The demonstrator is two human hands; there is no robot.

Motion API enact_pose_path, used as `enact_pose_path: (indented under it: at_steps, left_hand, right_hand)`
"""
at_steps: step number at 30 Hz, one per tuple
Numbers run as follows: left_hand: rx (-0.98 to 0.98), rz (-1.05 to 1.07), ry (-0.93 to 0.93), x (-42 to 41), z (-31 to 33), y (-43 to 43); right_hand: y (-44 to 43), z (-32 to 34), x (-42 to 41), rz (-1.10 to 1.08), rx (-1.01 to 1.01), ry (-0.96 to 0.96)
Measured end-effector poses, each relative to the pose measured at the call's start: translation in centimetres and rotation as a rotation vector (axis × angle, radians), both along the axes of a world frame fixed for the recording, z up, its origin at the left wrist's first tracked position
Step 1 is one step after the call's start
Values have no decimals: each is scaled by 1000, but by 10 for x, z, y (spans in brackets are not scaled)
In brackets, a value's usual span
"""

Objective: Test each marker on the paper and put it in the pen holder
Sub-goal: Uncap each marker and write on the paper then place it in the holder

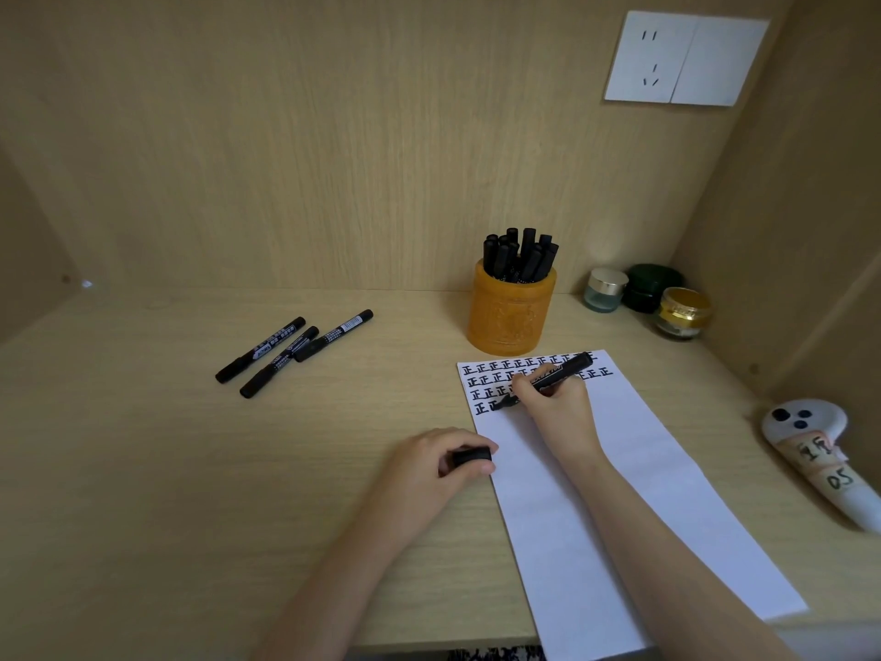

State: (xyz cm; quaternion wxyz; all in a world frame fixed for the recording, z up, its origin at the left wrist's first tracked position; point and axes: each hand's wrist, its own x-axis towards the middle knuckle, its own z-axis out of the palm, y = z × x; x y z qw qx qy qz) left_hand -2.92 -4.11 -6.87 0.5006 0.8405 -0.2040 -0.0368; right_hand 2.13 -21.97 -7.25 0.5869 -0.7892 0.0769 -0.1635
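Note:
My right hand (555, 405) grips an uncapped black marker (558, 373), its tip down on the white paper (619, 493) at the fourth row of black written characters. My left hand (431, 462) rests on the desk beside the paper's left edge and pinches the black marker cap (472, 455). Three capped black markers (291, 348) lie side by side on the desk to the left. An orange pen holder (512, 314) behind the paper holds several black markers standing upright.
Three small jars (648, 298) stand in the back right corner. A white controller with taped labels (815, 455) lies at the right edge. A wall socket (686, 59) is mounted high on the back wall. Wooden walls enclose the desk (190, 469) on three sides.

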Motion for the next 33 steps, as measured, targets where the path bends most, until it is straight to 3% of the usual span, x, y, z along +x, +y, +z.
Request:
enact_pose_path:
  at_steps: [22, 26, 33]
  left_hand:
    - [-16, 12, -1, 2, -4, -1]
    - [-68, 34, 21, 3, -6, 1]
    - [-357, 151, 76, 2, 3, 3]
  right_hand:
    - [2, 5, -3, -102, -13, 5]
    - [-2, 7, -3, -126, 131, 4]
    - [0, 25, -14, 41, 376, -26]
